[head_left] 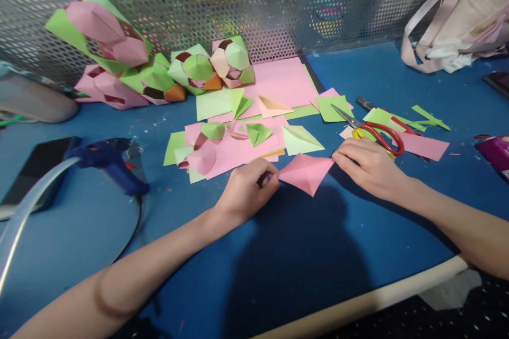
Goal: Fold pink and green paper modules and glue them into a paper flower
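A folded pink paper piece (306, 172) lies on the blue table (302, 254) between my hands. My left hand (248, 190) is curled, its fingertips pinching the paper's left corner. My right hand (363, 165) has its fingers pressed together on the paper's right corner. Just behind it lie scissors (377, 132) with red and yellow handles.
Loose pink and green paper sheets and folded pieces (238, 140) lie behind the hands. Finished pink-and-green paper models (155, 71) stand against a perforated metal wall. A blue glue gun (113, 164) and a dark phone (35, 167) sit at left. A beige bag (461, 21) rests at back right.
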Available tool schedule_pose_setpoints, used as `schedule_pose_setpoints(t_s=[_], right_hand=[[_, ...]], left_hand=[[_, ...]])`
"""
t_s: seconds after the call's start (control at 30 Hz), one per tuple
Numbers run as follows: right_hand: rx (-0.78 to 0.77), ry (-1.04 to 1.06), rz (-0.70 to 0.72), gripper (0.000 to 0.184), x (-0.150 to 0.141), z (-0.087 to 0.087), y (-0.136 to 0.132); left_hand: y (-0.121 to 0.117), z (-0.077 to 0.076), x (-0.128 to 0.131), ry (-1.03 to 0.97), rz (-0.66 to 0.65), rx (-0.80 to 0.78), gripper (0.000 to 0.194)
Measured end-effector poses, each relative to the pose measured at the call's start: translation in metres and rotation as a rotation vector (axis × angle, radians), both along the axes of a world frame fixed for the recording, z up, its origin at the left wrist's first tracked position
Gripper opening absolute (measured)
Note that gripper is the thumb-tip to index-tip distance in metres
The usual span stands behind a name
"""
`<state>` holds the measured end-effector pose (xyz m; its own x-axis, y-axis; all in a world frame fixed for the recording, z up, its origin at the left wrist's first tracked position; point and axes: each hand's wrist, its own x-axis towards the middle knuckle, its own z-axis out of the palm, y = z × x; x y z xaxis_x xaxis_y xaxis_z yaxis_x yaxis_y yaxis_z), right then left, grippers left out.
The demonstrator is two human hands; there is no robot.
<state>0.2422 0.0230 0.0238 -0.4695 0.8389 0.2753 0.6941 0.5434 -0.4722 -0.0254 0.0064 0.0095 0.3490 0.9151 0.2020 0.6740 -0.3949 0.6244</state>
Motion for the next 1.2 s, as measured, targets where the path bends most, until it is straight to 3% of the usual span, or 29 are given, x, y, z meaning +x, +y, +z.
schedule_pose_setpoints(t_s=[0.07, 0.17, 0.33, 0.5, 0.6, 0.7, 0.8, 0.87, 1.03, 1.2], right_hand=[[-0.147, 0.126, -0.027, 0.022, -0.003, 0.000, -0.002], [-0.400, 0.351, -0.046, 0.031, -0.009, -0.001, -0.006], [-0.542, 0.633, -0.135, 0.027, -0.021, -0.010, -0.009], [-0.717, 0.683, -0.087, 0.026, -0.029, -0.016, -0.017], [-0.755, 0.633, -0.007, 0.024, -0.030, -0.014, -0.022], [-0.606, 0.548, 0.006, 0.019, -0.025, -0.011, -0.018], [-0.180, 0.389, -0.057, 0.016, -0.018, -0.011, -0.003], [0.025, 0.236, -0.044, 0.017, -0.017, -0.013, 0.009], [0.135, -0.070, 0.021, 0.033, -0.024, -0.022, 0.031], [0.247, -0.081, -0.032, 0.039, -0.022, -0.022, 0.035]], left_hand=[[0.000, 0.001, 0.001, -0.029, 0.056, -0.051, 0.009], [-0.001, 0.001, 0.002, -0.060, 0.063, -0.087, 0.009], [-0.006, -0.001, 0.003, -0.120, 0.017, -0.159, 0.008], [-0.011, -0.002, 0.007, -0.219, -0.009, -0.177, 0.019], [-0.012, 0.001, 0.009, -0.186, -0.033, -0.193, 0.012], [-0.011, 0.003, 0.008, -0.166, -0.023, -0.219, 0.015], [-0.009, 0.002, 0.008, -0.145, -0.023, -0.222, 0.015], [-0.009, 0.001, 0.009, -0.131, -0.045, -0.219, 0.015], [-0.008, -0.001, 0.010, -0.130, -0.027, -0.244, 0.012], [-0.006, 0.002, 0.011, -0.195, 0.094, -0.311, 0.019]])
